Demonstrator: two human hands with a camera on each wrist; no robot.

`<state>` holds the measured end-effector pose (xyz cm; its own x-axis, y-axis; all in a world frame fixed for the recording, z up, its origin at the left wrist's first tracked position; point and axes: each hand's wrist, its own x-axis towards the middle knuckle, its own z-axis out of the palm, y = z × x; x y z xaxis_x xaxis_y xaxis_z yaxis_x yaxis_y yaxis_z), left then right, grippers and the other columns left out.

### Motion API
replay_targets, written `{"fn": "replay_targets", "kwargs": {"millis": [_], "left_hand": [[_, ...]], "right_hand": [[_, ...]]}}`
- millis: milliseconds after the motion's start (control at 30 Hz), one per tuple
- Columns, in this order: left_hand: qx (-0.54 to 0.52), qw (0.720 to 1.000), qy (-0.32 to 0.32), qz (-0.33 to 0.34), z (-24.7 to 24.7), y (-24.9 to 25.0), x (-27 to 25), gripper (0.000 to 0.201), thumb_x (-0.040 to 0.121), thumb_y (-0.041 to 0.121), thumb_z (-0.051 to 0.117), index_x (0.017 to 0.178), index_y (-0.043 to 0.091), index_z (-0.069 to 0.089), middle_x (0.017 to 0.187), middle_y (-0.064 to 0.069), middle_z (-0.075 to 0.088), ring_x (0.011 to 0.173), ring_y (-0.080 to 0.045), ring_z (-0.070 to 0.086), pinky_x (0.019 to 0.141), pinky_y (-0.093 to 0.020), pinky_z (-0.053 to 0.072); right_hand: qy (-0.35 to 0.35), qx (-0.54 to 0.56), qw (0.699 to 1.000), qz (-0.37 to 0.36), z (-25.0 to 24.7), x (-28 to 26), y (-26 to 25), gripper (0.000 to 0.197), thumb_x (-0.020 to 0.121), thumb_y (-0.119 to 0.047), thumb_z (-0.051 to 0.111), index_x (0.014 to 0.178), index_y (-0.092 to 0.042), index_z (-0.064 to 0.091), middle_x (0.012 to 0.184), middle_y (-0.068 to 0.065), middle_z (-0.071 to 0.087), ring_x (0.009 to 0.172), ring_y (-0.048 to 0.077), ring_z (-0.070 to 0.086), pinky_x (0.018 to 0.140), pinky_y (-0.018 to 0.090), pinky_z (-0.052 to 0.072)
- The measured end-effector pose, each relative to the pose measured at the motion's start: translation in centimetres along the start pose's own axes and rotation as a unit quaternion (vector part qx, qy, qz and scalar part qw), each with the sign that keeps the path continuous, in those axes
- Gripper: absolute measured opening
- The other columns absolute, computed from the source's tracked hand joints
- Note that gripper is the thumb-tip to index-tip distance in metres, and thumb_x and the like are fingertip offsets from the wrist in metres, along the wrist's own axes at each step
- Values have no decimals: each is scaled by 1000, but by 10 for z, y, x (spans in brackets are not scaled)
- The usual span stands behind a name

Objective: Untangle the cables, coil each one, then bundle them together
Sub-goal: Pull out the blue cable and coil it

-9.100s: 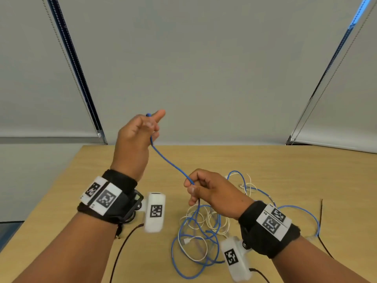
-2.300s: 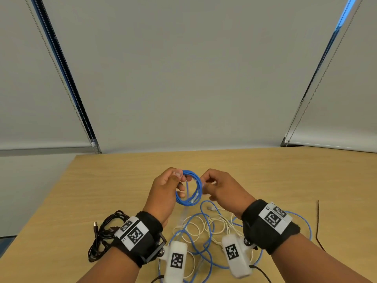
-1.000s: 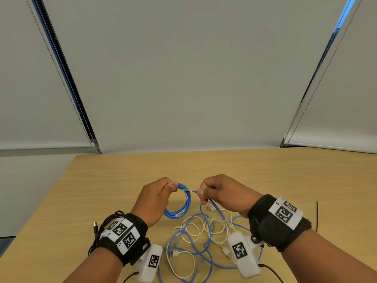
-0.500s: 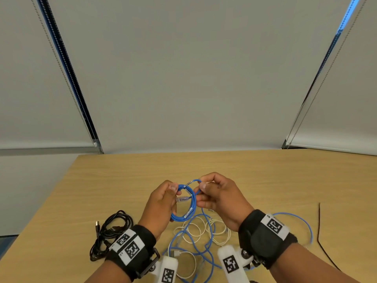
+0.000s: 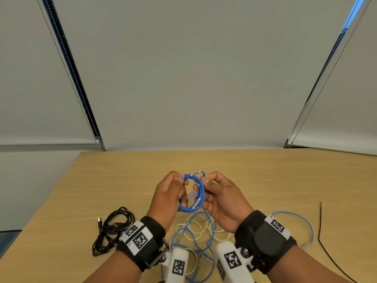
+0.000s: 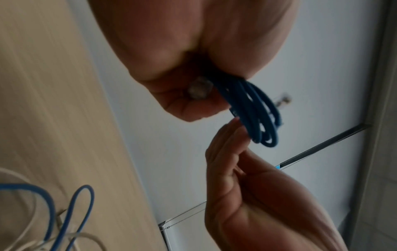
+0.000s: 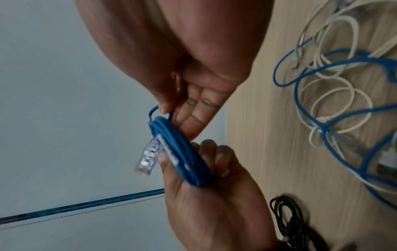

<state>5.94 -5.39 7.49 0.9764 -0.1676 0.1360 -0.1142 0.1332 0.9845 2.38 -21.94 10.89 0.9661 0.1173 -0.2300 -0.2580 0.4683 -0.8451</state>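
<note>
Cables below hands: one loose blue (image 5: 206,237), one white (image 5: 195,225); one black bundle (image 5: 112,229) left of left hand (image 5: 167,197).
Coil (image 5: 193,195): one, blue, held between hands; left grips it, right hand (image 5: 222,199) pinches its top.
Surface: wooden table (image 5: 122,180).
Room: grey blinds (image 5: 183,78) beyond.

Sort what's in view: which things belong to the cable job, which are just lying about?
Job:
- small coiled blue cable, gripped by left hand and right hand
- loose blue cable tangled with thin white cable
- coiled black cable

Lying about:
- light wooden table
- grey window blinds
</note>
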Motion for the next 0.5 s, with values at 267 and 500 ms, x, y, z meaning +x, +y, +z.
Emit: {"fn": "replay_targets", "kwargs": {"millis": [267,500], "left_hand": [[103,989,101,27,-4,-5,3,33,105,28,44,76,26,58,47,9,37,44,-13,34,47,-30,32],[163,983,49,75,-4,3,-2,22,102,30,45,87,25,62,59,4,55,53,-11,52,51,-21,43]], "right_hand": [[-33,-229,973,1,3,-10,-3,22,107,-23,44,103,-12,63,102,11,78,88,28,76,74,36,57],[40,-481,870,-105,6,0,-5,36,97,-34,64,88,1,61,78,15,74,65,16,75,76,52,60]]}}
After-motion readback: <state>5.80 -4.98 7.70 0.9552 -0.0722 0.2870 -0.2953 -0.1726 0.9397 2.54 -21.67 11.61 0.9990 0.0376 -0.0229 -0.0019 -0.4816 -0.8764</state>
